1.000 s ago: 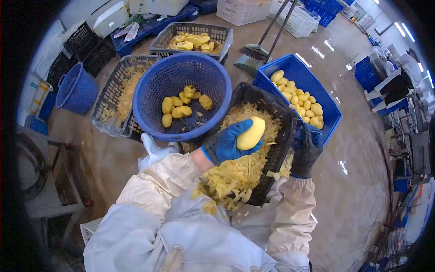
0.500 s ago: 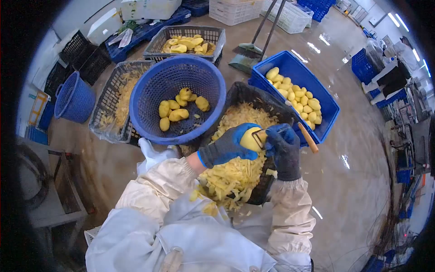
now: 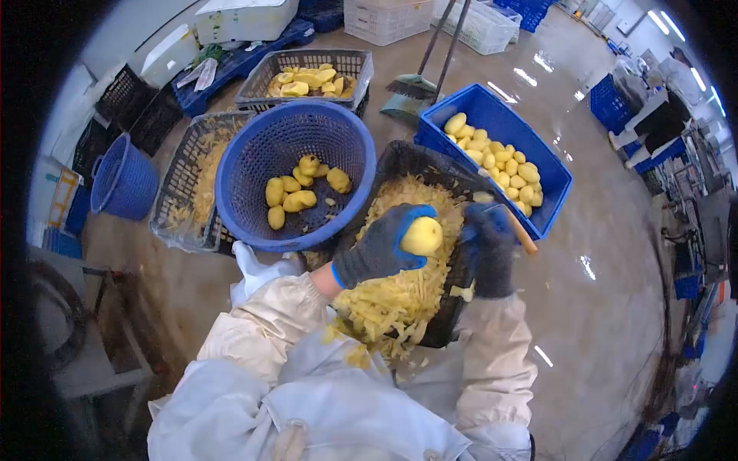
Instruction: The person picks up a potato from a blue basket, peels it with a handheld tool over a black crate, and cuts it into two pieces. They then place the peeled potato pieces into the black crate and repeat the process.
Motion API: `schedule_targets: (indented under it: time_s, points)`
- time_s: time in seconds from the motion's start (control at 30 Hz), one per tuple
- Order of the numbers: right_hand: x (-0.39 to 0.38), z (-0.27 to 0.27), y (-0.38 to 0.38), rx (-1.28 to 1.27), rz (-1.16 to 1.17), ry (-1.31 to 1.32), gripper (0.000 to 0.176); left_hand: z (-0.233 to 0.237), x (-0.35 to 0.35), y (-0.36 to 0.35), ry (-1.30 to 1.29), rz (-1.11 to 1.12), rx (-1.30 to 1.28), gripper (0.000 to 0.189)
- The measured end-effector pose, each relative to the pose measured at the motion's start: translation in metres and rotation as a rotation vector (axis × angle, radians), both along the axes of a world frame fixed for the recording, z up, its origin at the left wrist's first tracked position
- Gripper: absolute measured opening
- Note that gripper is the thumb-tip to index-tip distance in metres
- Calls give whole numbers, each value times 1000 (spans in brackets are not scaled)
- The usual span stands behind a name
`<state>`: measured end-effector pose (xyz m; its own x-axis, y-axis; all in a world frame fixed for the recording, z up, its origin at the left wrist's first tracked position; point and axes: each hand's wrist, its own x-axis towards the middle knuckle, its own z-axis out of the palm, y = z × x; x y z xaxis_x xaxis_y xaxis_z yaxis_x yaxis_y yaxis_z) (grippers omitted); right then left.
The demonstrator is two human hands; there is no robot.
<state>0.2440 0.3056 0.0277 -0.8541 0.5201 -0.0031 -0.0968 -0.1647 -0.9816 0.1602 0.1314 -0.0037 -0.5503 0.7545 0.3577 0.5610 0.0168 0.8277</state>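
Note:
A peeled, pale yellow potato [image 3: 422, 236] rests in my gloved left hand [image 3: 377, 250], whose fingers are wrapped round its left side. Just to the right, my gloved right hand [image 3: 490, 250] is closed on a peeler with a wooden handle [image 3: 522, 232] that sticks out past the hand. The peeler's blade is blurred and stands apart from the potato. Below both hands lies a black crate [image 3: 442, 326] heaped with potato peelings [image 3: 392, 296]. A blue round basket [image 3: 234, 223] to the left holds several unpeeled-looking potatoes [image 3: 300, 201].
Peeled potatoes fill part of a blue bin [image 3: 557, 196] at the right. A black crate of peelings [image 3: 165, 223] and another of yellow pieces [image 3: 361, 65] stand beyond the basket. A broom and dustpan [image 3: 407, 104] stand behind. At far right is another person [image 3: 676, 84].
My right hand has drawn the peeler off the potato and slightly right. The potato now shows its rounded end in my left hand. The whole view has shifted a little.

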Motion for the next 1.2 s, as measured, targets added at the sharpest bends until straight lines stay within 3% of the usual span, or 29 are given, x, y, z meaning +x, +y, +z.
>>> schedule_targets:
  time_s: [0.1,0.17,0.23,0.3,0.37,0.4,0.5,0.6,0.63,0.67,0.7,0.77,0.8,0.83,0.87,0.9,0.97,1.0,1.03,1.07,1.1,1.17,1.2]
  points:
    - [-3,-7,-9,-27,98,-216,4,-2,5,0,7,63,3,70]
    - [-18,-48,33,243,-174,162,10,-1,10,0,9,100,58,70]
    - [-16,-33,27,-16,-95,239,8,4,3,0,71,81,-1,71]
    - [0,6,-20,-21,106,-137,6,0,2,2,115,110,55,71]
    - [-4,-8,5,13,81,-253,6,-1,5,-2,155,101,89,71]
    - [-11,-40,35,238,-60,-44,7,4,7,-4,199,106,30,73]
    - [-18,-1,9,291,-129,280,9,10,3,-4,324,148,-53,77]
    - [-4,13,-12,-56,72,-229,6,20,3,-7,470,172,-93,84]
    - [-8,-10,8,-66,62,-231,6,25,5,-9,556,166,-94,87]
    - [-16,-50,41,-122,-42,-74,5,27,6,-9,557,161,-95,87]
    - [-15,-44,45,298,2,16,4,29,6,-8,437,151,-26,85]
    - [-12,-29,50,1222,-254,185,3,37,3,-11,321,156,49,83]
    - [-8,-29,42,957,-146,139,6,41,2,-14,-213,67,32,82]
    - [-2,-12,23,472,1,126,5,43,1,-16,-748,-31,12,81]
    - [3,5,3,-32,31,112,5,38,0,-15,-788,-47,95,83]
    - [4,13,-4,-35,27,111,5,35,1,-15,-789,-49,91,83]
    - [4,20,-9,-168,238,-101,5,29,3,-13,-883,-197,163,84]
    - [-5,-5,7,317,164,51,4,24,4,-12,-883,-202,156,84]
    - [-13,-30,22,795,-54,159,4,19,6,-11,-1039,-300,256,82]
    - [-17,-44,45,1014,-172,222,3,17,7,-11,-1191,-400,355,81]
    - [-17,-40,41,914,-176,246,2,19,6,-10,-1188,-403,352,81]
    - [-16,-30,32,711,-190,306,1,25,5,-9,-1433,-453,486,67]
    - [-7,4,13,181,-60,180,2,22,5,-10,-1432,-451,488,67]
